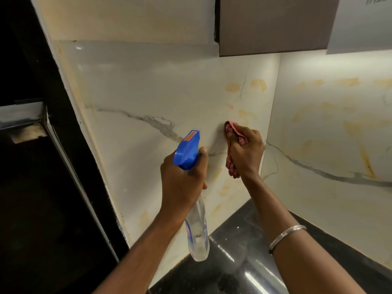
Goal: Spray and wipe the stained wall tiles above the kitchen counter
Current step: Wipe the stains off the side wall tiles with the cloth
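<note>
Right hand (pixel 246 149) has its fingers (pixel 244 134) bunched tight around a red patterned cloth (pixel 232 164), knuckles toward the camera, pressing the top of the cloth flat against the wall tiles (pixel 148 92). A loose tail of the cloth hangs down below the fist.

Left hand (pixel 180 179) is just left of that, fingers wrapped closed around the neck of a spray bottle (pixel 198 234). The blue trigger head (pixel 187 149) sticks up above the fist, nozzle aimed at the tile. The clear body hangs down under the hand, and it looks mostly empty.

Just above and to the right of the cloth fingers there are yellowish smears on the tile, more below them too, and plenty on the side wall past the corner. Grey veining runs across the tile left of the spray head. Dark glossy bench (pixel 233 262) sits underneath both arms. There's a silver bangle (pixel 286 236) on the right wrist and a brown cabinet (pixel 273 26) overhead.
</note>
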